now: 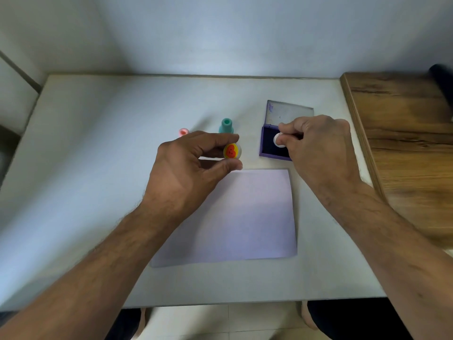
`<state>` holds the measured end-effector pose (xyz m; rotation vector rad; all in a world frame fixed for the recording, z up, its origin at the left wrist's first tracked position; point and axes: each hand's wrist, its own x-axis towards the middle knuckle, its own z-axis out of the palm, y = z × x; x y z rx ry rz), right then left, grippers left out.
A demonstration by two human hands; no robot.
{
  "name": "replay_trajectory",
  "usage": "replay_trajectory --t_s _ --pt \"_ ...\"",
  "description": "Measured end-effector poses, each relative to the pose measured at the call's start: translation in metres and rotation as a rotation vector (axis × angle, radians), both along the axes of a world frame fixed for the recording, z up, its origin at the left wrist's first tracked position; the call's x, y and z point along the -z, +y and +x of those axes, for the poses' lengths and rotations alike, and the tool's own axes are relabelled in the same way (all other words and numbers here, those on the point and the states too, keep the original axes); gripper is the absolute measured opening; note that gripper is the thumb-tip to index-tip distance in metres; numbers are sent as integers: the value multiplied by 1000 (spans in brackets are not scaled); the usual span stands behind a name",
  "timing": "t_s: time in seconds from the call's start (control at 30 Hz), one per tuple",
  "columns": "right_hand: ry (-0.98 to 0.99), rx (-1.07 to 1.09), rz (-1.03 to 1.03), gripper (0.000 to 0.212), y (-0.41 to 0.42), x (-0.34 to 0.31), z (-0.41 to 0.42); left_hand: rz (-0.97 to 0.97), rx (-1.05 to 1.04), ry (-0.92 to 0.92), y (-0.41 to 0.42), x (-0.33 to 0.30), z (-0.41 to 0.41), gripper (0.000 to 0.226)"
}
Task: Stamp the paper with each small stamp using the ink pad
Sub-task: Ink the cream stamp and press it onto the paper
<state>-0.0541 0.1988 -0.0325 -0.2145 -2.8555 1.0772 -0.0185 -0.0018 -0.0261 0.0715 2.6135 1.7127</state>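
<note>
A pale sheet of paper (245, 214) lies on the white table (98, 143), unmarked as far as I can see. My left hand (186, 168) pinches a small round piece with an orange heart face on yellow (231, 151), held above the paper's far left corner. My right hand (318, 146) pinches a small white round stamp (278, 139) over the dark pad of the open purple ink pad (266, 148); its clear lid (289, 112) lies back behind. A teal stamp (226, 126) stands upright behind my left hand, and a pink stamp (183, 131) is partly hidden by it.
A wooden board (404, 143) adjoins the table's right edge, with a dark object (443, 79) at its far corner. Walls close in behind and to the left. My knees show below the table's front edge.
</note>
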Motion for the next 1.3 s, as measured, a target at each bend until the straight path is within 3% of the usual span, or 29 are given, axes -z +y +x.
replay_trajectory --t_s 0.1,0.23,0.37,0.43,0.53,0.67,0.83,0.97,1.1,1.23,1.3 --pt "-41 41 -93 17 0 -2 -2 -26 15 1 0 0 1 35" --pt "-48 30 -62 11 -1 -3 -6 -25 12 1 -1 0 1 34" --pt "63 -29 246 19 -1 -3 -4 -18 9 25 -2 -1 1 32" --pt "54 -45 252 21 1 -3 -5 -14 5 27 -2 -1 0 33" --pt "-80 2 104 15 3 -6 -9 -45 13 40 -3 0 0 33" --pt "-68 -44 260 26 0 -7 -8 -66 25 35 -4 2 0 34" --pt "-230 -31 153 31 1 -10 -17 -101 31 59 -7 5 -2 35" --pt "-69 -58 307 19 1 -8 -14 -81 22 50 -8 5 -1 35" --pt "-276 -62 179 33 3 -16 -22 -101 34 84 -9 4 -1 33" --pt "-115 -50 250 22 5 -12 -15 -93 34 94 -10 5 -2 32" --pt "-110 -22 193 21 6 -12 -14 -87 39 116 -10 6 -3 32"
